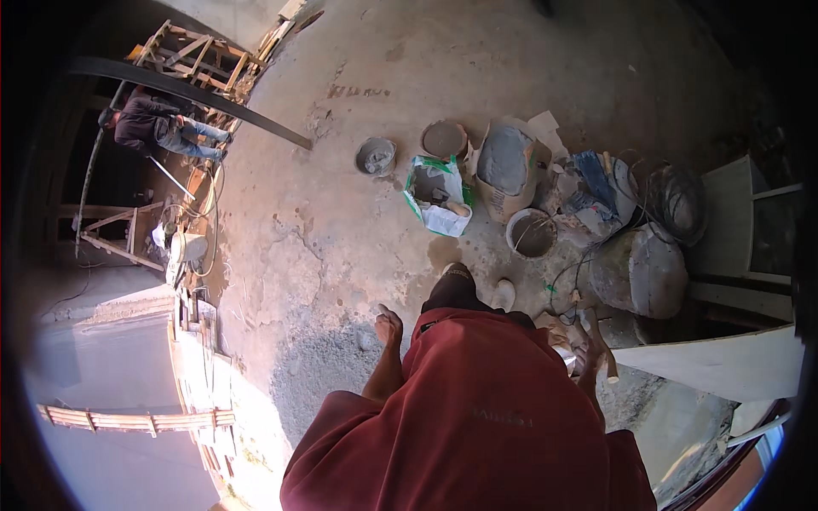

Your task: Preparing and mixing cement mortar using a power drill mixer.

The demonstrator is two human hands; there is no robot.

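Pale wood shows at my right hand (590,341): the fingers look closed around a handle (613,373), its butt jutting out past the palm. The handle's long axis runs roughly fore and aft, the butt back toward my body and slightly to the right; what is at its other end I can't make out. My left hand (389,325) hangs on the far side of my red shirt (511,409), fingers loosely curled; I see nothing in it, but can't tell how tightly it is closed. So the handle lies well to the right of the left fingers, with my body between. Just beside the right hand is crumpled paper (552,325), and further right a white panel (716,362). Ahead of my shoes, a bucket (530,232) stands forward and a little left of the right hand, which is nearer to it than the left. Beyond it stand a sack (503,162) of grey powder, a green-and-white bag (447,223) and a small tub (375,156). Far off to the left, a co-worker (141,123) holds a pole (172,177) near some wooden frames (204,55).
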